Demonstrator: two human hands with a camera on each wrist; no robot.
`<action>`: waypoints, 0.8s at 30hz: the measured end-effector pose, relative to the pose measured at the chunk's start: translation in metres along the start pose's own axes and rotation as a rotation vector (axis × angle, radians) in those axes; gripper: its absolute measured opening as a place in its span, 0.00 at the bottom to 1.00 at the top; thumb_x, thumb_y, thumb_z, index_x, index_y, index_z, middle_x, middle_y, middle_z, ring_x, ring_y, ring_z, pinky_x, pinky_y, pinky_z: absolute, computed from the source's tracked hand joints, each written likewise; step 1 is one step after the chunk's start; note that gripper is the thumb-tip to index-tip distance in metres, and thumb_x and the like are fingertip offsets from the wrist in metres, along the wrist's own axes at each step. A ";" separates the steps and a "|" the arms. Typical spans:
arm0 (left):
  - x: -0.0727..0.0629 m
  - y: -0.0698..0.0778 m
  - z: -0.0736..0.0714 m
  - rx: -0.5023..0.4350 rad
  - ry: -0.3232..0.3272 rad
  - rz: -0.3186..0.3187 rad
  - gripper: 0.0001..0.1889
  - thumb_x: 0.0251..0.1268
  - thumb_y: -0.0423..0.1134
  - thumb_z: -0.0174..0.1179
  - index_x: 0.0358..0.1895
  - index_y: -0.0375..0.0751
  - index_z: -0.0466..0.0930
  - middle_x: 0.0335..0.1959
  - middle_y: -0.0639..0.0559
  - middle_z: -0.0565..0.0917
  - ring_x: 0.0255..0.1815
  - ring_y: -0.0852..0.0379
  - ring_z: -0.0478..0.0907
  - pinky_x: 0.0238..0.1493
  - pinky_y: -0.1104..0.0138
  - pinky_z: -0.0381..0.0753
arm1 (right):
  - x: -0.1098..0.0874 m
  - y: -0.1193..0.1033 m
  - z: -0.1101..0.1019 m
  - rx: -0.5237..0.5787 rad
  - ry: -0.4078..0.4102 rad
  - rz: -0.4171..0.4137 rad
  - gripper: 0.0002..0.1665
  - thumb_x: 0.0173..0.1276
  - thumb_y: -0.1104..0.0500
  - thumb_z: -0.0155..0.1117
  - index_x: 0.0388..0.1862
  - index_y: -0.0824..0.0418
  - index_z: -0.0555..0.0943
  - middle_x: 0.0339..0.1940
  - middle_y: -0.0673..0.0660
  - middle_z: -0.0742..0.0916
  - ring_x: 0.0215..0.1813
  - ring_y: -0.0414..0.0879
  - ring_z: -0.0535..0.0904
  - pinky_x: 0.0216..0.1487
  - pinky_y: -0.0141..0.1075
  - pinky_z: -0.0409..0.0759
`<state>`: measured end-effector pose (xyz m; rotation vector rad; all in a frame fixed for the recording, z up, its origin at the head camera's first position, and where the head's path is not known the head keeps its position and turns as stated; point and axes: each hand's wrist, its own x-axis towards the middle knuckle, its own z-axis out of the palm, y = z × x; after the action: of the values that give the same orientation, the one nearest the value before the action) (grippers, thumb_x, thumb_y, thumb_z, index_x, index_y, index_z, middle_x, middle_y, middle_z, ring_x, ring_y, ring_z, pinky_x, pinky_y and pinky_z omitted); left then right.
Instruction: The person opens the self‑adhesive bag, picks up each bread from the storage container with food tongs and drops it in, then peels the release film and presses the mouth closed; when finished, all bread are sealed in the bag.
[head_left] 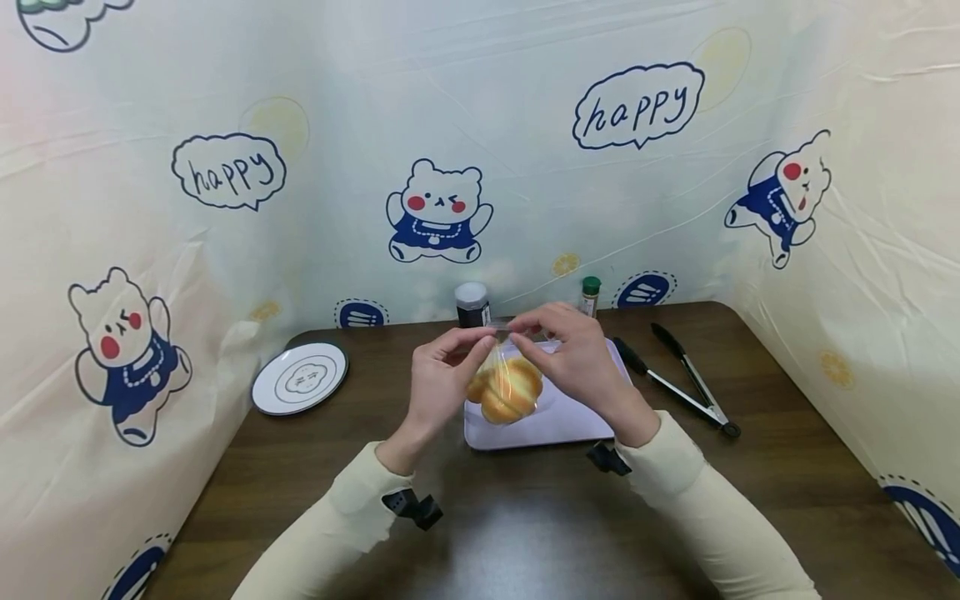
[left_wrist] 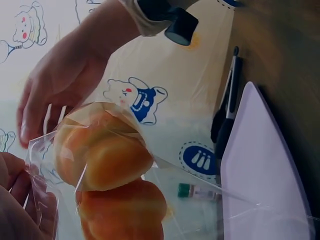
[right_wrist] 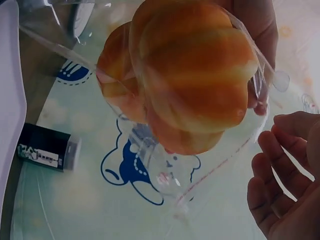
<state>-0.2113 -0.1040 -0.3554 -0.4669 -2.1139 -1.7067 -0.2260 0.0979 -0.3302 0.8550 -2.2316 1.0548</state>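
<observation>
A clear plastic bag [head_left: 498, 353] with golden-brown bread buns [head_left: 510, 393] inside hangs between both hands, over a lilac tray [head_left: 558, 421]. My left hand [head_left: 442, 375] pinches the bag's top edge between thumb and fingertips. From the other side, my right hand [head_left: 576, 358] pinches the same edge close by. In the left wrist view the buns [left_wrist: 117, 165] show as two ridged, rounded pieces, one against the other. A thin red line runs along the bag's edge [right_wrist: 215, 172] in the right wrist view.
Behind the tray stand a dark jar with a whitish lid [head_left: 472, 305] and a small green-capped bottle [head_left: 590, 296]. Black-tipped tongs [head_left: 693, 387] lie to the right. A white plate [head_left: 300, 400] sits at the left table edge. A printed cloth [head_left: 525, 208] surrounds the table.
</observation>
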 end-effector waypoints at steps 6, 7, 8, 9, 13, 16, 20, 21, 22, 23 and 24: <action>-0.001 0.000 0.002 0.075 -0.022 0.064 0.10 0.66 0.46 0.66 0.46 0.49 0.89 0.42 0.54 0.89 0.41 0.58 0.82 0.42 0.67 0.83 | 0.002 -0.005 0.008 -0.024 -0.010 -0.016 0.11 0.64 0.52 0.73 0.45 0.50 0.88 0.43 0.47 0.90 0.48 0.42 0.80 0.47 0.38 0.81; -0.001 0.000 0.002 0.093 -0.023 0.077 0.10 0.67 0.46 0.66 0.46 0.49 0.89 0.41 0.54 0.88 0.41 0.59 0.82 0.42 0.67 0.83 | 0.002 -0.005 0.008 -0.029 -0.009 -0.014 0.11 0.64 0.52 0.73 0.45 0.50 0.88 0.43 0.48 0.90 0.48 0.42 0.80 0.47 0.38 0.81; -0.001 0.001 0.002 0.109 -0.025 0.090 0.10 0.67 0.45 0.66 0.46 0.49 0.89 0.40 0.54 0.88 0.40 0.59 0.82 0.41 0.67 0.83 | 0.002 -0.005 0.008 -0.034 -0.009 -0.012 0.11 0.63 0.52 0.74 0.45 0.50 0.89 0.42 0.48 0.90 0.48 0.42 0.80 0.47 0.38 0.81; -0.001 0.000 0.002 0.127 -0.027 0.105 0.10 0.67 0.45 0.65 0.46 0.49 0.89 0.40 0.55 0.88 0.40 0.59 0.82 0.42 0.67 0.83 | 0.002 -0.004 0.008 -0.039 -0.007 -0.012 0.11 0.63 0.52 0.74 0.44 0.50 0.89 0.42 0.48 0.90 0.47 0.42 0.81 0.47 0.38 0.80; -0.001 0.000 0.002 0.209 -0.034 0.181 0.10 0.68 0.43 0.65 0.47 0.48 0.89 0.38 0.55 0.88 0.37 0.61 0.82 0.42 0.68 0.84 | 0.001 -0.002 0.009 -0.043 0.013 -0.029 0.12 0.60 0.52 0.76 0.43 0.50 0.90 0.39 0.48 0.91 0.45 0.42 0.81 0.44 0.37 0.79; -0.002 -0.001 0.002 0.268 -0.048 0.235 0.10 0.68 0.42 0.64 0.48 0.46 0.89 0.37 0.54 0.87 0.36 0.62 0.82 0.40 0.69 0.84 | 0.002 -0.001 0.009 -0.058 0.039 -0.068 0.11 0.59 0.53 0.77 0.41 0.52 0.90 0.37 0.48 0.91 0.43 0.41 0.82 0.41 0.35 0.79; -0.002 0.000 0.002 0.323 -0.071 0.273 0.11 0.69 0.41 0.63 0.49 0.45 0.88 0.36 0.54 0.86 0.35 0.62 0.80 0.38 0.70 0.84 | 0.002 0.001 0.009 -0.102 0.077 -0.148 0.08 0.60 0.54 0.77 0.38 0.54 0.91 0.34 0.49 0.91 0.40 0.42 0.83 0.37 0.34 0.80; -0.002 0.000 0.002 0.332 -0.073 0.278 0.11 0.69 0.40 0.63 0.49 0.45 0.88 0.36 0.54 0.86 0.35 0.62 0.80 0.38 0.71 0.84 | 0.003 0.001 0.009 -0.115 0.086 -0.168 0.08 0.60 0.54 0.76 0.37 0.54 0.91 0.33 0.49 0.91 0.39 0.42 0.83 0.36 0.34 0.80; -0.002 0.001 0.002 0.337 -0.074 0.280 0.11 0.69 0.40 0.63 0.49 0.45 0.88 0.36 0.54 0.86 0.35 0.62 0.80 0.38 0.71 0.83 | 0.003 0.002 0.010 -0.125 0.094 -0.186 0.07 0.60 0.54 0.76 0.36 0.54 0.91 0.33 0.49 0.91 0.39 0.42 0.84 0.35 0.34 0.81; -0.002 0.001 0.002 0.342 -0.074 0.282 0.10 0.69 0.40 0.63 0.49 0.44 0.88 0.36 0.54 0.86 0.35 0.62 0.80 0.38 0.71 0.83 | 0.003 0.002 0.010 -0.136 0.101 -0.202 0.07 0.60 0.54 0.76 0.36 0.54 0.91 0.33 0.49 0.91 0.38 0.42 0.84 0.34 0.34 0.81; -0.002 0.001 0.002 0.345 -0.073 0.284 0.10 0.69 0.40 0.63 0.49 0.44 0.88 0.36 0.53 0.86 0.35 0.61 0.80 0.38 0.71 0.83 | 0.003 0.002 0.010 -0.144 0.107 -0.216 0.06 0.61 0.54 0.76 0.36 0.54 0.91 0.32 0.49 0.91 0.38 0.42 0.84 0.33 0.34 0.81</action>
<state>-0.2091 -0.1020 -0.3557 -0.6921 -2.2086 -1.1579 -0.2315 0.0898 -0.3351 0.9304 -2.0458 0.8097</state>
